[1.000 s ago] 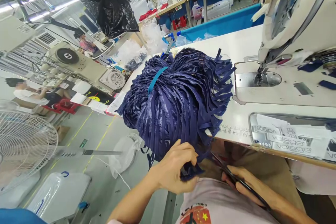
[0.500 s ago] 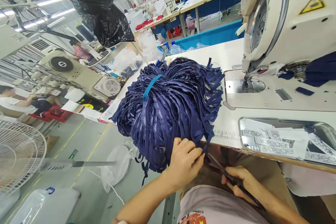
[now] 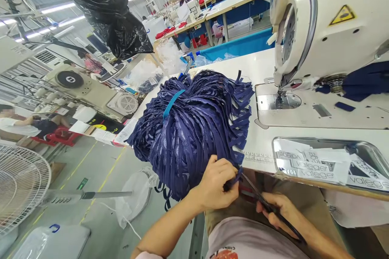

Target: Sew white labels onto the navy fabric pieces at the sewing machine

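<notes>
A big bundle of navy lace-edged fabric strips (image 3: pixel 188 137) lies at the table's near left edge, with a teal band (image 3: pixel 174 104) tied round it. My left hand (image 3: pixel 219 182) is closed on strip ends at the bundle's lower right. Just to the right, my right hand (image 3: pixel 281 210) grips black-handled scissors (image 3: pixel 258 195), fingers wrapped round the handles. The blades point up and left at the strip ends beside my left fingers. Whether the blade tips touch the fabric I cannot tell.
A sewing machine (image 3: pixel 331 36) stands at the right, dark fabric behind its needle. Near the front edge a metal tray (image 3: pixel 275 158) holds white printed labels. A black plastic bag (image 3: pixel 106 16) hangs upper left; a fan (image 3: pixel 22 186) stands at the left. Other people sit farther off.
My left hand has shifted slightly and its fingers hold the strip ends a little differently. The scissors stay close beside them. The whole view has shifted a little.
</notes>
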A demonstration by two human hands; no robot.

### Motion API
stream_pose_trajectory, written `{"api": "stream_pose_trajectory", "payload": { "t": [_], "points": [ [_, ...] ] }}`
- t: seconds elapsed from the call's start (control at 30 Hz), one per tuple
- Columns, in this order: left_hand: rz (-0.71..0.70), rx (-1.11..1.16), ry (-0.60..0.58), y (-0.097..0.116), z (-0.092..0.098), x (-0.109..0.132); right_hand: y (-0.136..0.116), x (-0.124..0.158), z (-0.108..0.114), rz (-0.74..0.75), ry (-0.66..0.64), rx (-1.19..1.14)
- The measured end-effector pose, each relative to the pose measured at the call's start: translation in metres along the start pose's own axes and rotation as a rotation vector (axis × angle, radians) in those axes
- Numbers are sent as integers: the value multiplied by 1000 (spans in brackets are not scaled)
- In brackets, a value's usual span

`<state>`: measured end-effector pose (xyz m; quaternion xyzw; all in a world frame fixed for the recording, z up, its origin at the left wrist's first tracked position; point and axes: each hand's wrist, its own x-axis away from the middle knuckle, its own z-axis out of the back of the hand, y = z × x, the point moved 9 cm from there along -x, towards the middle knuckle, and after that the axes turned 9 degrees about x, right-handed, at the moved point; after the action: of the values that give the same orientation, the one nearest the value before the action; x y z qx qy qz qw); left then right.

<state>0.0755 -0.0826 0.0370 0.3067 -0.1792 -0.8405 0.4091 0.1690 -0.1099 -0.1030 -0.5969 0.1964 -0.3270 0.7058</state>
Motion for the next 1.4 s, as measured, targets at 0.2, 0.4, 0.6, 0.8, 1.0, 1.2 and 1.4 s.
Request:
{"api": "stream_pose_trajectory", "payload": {
  "t": [0.2,0.4,0.6,0.8,1.0,1.2,1.4],
  "points": [
    [195,143,-45,-2,17,16,-8,7,0,125,-47,70],
    [446,16,-104,-32,3,14,-12,-14,8,80,-37,61],
    [225,-167,-32,-13,6,10,14,-10,-7,-75,-27,-60],
    [29,-323,-142,9,6,1,-7,-8,-2,69,-19,-115],
    [9,-287,-108,8,9,0,-11,-8,8,139,27,-149],
    [-52,-271,-32,10,24,-6,-13,-4,8,80,-19,-56],
    [-29,-132,-247,-8,1,-18,-25,-23,13,134,45,-72]
  ]
}}
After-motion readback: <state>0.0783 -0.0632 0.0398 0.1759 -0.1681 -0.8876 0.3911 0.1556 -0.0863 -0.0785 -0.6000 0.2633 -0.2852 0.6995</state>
